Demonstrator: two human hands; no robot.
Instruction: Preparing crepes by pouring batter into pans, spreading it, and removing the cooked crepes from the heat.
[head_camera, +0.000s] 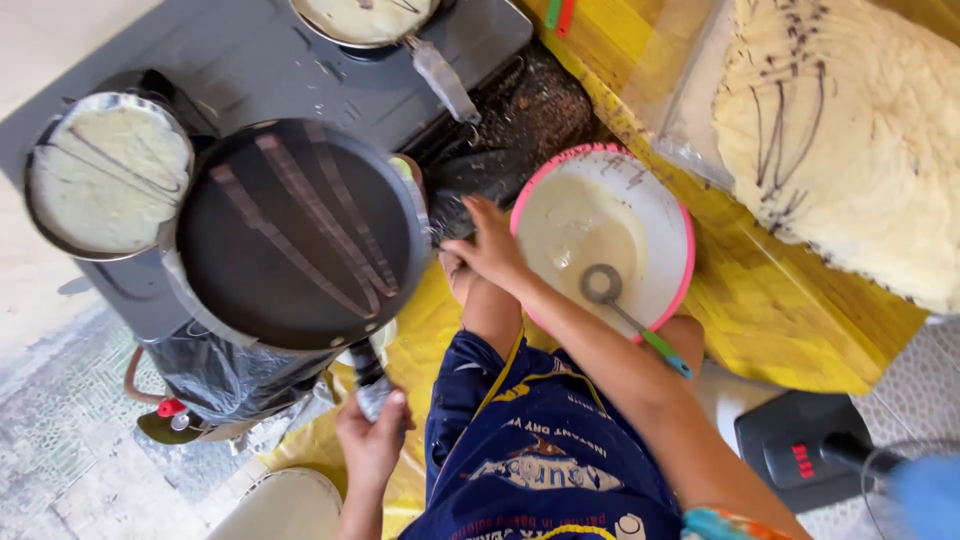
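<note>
My left hand is closed around the handle of a black frying pan, held over the grey stove. Several brown batter stripes cross the pan's dark surface. My right hand reaches in from the lower right and hovers between the pan's right rim and a pink-rimmed bowl. Its fingers point up-left, and I cannot tell whether it holds anything. The bowl contains pale batter, and a ladle with a green and blue handle rests in it.
A pan with a pale pancake sits at the stove's left, and another pan at the top. A stack of pale, brown-streaked pancakes lies on plastic on the yellow table. A black fan base stands at lower right.
</note>
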